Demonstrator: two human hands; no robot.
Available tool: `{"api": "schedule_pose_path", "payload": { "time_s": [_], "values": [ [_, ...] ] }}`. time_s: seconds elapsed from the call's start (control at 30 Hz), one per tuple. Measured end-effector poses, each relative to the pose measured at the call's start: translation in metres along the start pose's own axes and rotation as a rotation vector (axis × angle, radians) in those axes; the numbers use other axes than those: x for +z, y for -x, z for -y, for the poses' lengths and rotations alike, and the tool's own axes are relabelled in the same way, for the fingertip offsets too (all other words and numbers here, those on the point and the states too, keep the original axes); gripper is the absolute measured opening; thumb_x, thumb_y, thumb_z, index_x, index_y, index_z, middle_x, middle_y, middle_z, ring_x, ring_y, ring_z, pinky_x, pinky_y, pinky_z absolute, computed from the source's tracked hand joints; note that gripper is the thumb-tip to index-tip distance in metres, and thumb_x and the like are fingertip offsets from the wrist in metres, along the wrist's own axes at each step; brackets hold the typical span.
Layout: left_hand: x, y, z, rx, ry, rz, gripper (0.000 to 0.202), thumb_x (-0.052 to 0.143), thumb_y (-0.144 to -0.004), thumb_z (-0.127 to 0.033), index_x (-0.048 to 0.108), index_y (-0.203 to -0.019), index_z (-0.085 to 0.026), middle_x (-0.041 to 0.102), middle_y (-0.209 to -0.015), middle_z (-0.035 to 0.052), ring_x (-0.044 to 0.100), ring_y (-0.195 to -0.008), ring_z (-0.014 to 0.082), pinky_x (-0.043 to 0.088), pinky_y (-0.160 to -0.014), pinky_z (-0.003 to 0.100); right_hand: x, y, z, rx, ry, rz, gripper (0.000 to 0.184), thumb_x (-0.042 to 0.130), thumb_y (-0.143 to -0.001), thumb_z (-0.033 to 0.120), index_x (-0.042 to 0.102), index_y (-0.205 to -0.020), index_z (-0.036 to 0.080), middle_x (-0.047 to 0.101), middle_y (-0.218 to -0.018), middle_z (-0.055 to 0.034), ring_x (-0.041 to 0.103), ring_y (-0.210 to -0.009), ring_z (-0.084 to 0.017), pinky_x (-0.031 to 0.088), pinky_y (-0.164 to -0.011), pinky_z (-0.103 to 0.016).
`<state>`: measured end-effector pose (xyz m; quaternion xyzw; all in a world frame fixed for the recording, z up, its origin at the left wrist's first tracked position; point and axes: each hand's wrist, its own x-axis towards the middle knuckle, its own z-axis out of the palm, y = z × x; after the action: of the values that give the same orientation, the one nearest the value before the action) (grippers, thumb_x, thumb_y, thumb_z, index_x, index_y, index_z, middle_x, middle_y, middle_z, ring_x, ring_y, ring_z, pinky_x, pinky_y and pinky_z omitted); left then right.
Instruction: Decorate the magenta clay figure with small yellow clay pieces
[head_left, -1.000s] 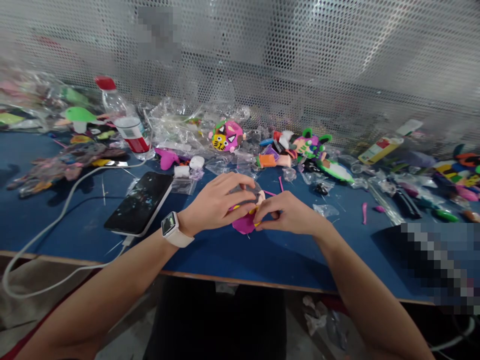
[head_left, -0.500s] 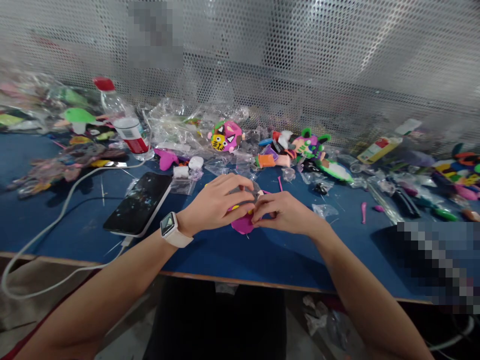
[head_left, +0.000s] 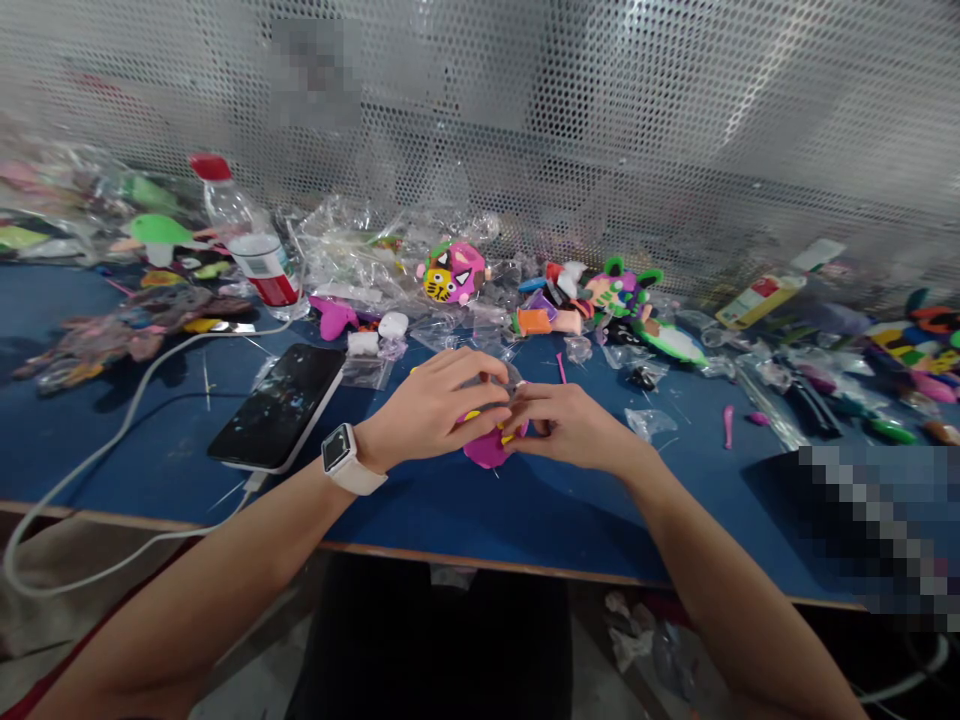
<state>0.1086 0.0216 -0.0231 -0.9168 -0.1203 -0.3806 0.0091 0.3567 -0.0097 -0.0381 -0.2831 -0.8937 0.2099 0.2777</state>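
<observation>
Just above the table's front edge lies a magenta modelling-clay piece (head_left: 486, 450) with small yellow parts on it; most of it is covered by my hands. My left hand (head_left: 435, 405), wearing a white-strapped watch (head_left: 351, 460), arches over its upper left side with bent fingers and holds it. At its right side my right hand (head_left: 566, 425) has thumb and index finger pinched at a bit of yellow clay (head_left: 507, 438). Something greyish and rounded (head_left: 512, 376) shows partly behind my fingers. A thin pink stick tool (head_left: 561, 368) lies beyond my right hand.
A phone (head_left: 279, 408) on a white cable lies left of my hands. Behind stand a red-capped bottle (head_left: 262, 260), a colourful clay cat face (head_left: 450, 273), clay lumps and crumpled plastic bags. A pink clay tool (head_left: 728, 426) and a dark pixelated object (head_left: 862, 530) lie right.
My right fingertips have shifted slightly at the clay's right side, and more yellow shows between them. My left hand stays in place.
</observation>
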Motion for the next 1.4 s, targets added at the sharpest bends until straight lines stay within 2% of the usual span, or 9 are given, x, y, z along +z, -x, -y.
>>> {"api": "schedule_pose_path", "payload": {
  "time_s": [0.2, 0.5, 0.8, 0.93, 1.07, 1.2, 1.4],
  "values": [
    [-0.0001, -0.0002, -0.0005, -0.016, 0.024, 0.007, 0.013, 0.056, -0.104, -0.026, 0.069, -0.102, -0.020, 0.070, -0.112, 0.0082, 0.066, -0.103, 0.0207, 0.056, -0.094, 0.039, -0.0005, -0.0001, 0.0004, 0.047, 0.023, -0.028, 0.009, 0.082, -0.090, 0.023, 0.074, -0.089, 0.021, 0.068, -0.094, -0.0008, 0.064, -0.079, -0.012, 0.052, -0.072, -0.027],
    [0.0012, 0.0006, 0.0001, -0.014, 0.033, 0.018, 0.014, 0.057, -0.105, -0.026, 0.069, -0.099, -0.020, 0.070, -0.112, 0.0079, 0.065, -0.101, 0.0200, 0.055, -0.093, 0.038, -0.0034, 0.0011, 0.0029, 0.035, 0.010, -0.009, 0.008, 0.077, -0.090, 0.020, 0.081, -0.096, 0.025, 0.073, -0.095, -0.0027, 0.067, -0.079, -0.014, 0.054, -0.071, -0.029],
    [0.0004, -0.0007, -0.0002, -0.005, 0.018, 0.015, 0.015, 0.057, -0.105, -0.027, 0.068, -0.098, -0.020, 0.070, -0.111, 0.0081, 0.066, -0.100, 0.0199, 0.056, -0.092, 0.038, -0.0031, 0.0027, -0.0010, 0.032, 0.029, -0.012, 0.007, 0.079, -0.088, 0.022, 0.078, -0.095, 0.024, 0.075, -0.096, -0.0021, 0.068, -0.079, -0.015, 0.054, -0.073, -0.030],
    [0.0003, -0.0016, -0.0015, 0.012, 0.025, -0.011, 0.011, 0.064, -0.101, -0.026, 0.070, -0.096, -0.019, 0.069, -0.112, 0.0092, 0.066, -0.103, 0.0208, 0.057, -0.093, 0.039, -0.0049, 0.0030, -0.0001, 0.023, 0.043, -0.007, 0.005, 0.077, -0.089, 0.022, 0.077, -0.095, 0.023, 0.075, -0.096, -0.0028, 0.069, -0.081, -0.015, 0.054, -0.074, -0.030],
    [0.0003, -0.0012, -0.0028, 0.040, 0.060, 0.065, 0.009, 0.068, -0.094, -0.019, 0.073, -0.087, -0.020, 0.068, -0.123, 0.0108, 0.065, -0.113, 0.0241, 0.057, -0.099, 0.044, -0.0074, 0.0029, -0.0001, 0.018, 0.000, 0.005, 0.010, 0.074, -0.088, 0.017, 0.078, -0.096, 0.024, 0.075, -0.095, -0.0025, 0.066, -0.074, -0.014, 0.052, -0.069, -0.029],
    [0.0019, -0.0001, -0.0021, 0.063, 0.108, 0.167, 0.013, 0.072, -0.091, -0.020, 0.075, -0.079, -0.022, 0.068, -0.129, 0.0087, 0.063, -0.123, 0.0261, 0.053, -0.109, 0.048, -0.0074, 0.0033, -0.0042, 0.015, -0.023, -0.034, 0.010, 0.071, -0.090, 0.015, 0.077, -0.090, 0.023, 0.075, -0.094, -0.0026, 0.064, -0.070, -0.013, 0.052, -0.067, -0.028],
    [0.0023, 0.0013, -0.0044, 0.051, 0.135, 0.231, 0.007, 0.073, -0.091, -0.026, 0.078, -0.088, -0.023, 0.066, -0.136, 0.0100, 0.059, -0.130, 0.0294, 0.050, -0.112, 0.051, -0.0054, 0.0028, -0.0059, 0.005, -0.017, -0.045, 0.010, 0.072, -0.087, 0.013, 0.077, -0.088, 0.022, 0.074, -0.089, -0.0017, 0.061, -0.066, -0.012, 0.049, -0.064, -0.027]
  ]
}}
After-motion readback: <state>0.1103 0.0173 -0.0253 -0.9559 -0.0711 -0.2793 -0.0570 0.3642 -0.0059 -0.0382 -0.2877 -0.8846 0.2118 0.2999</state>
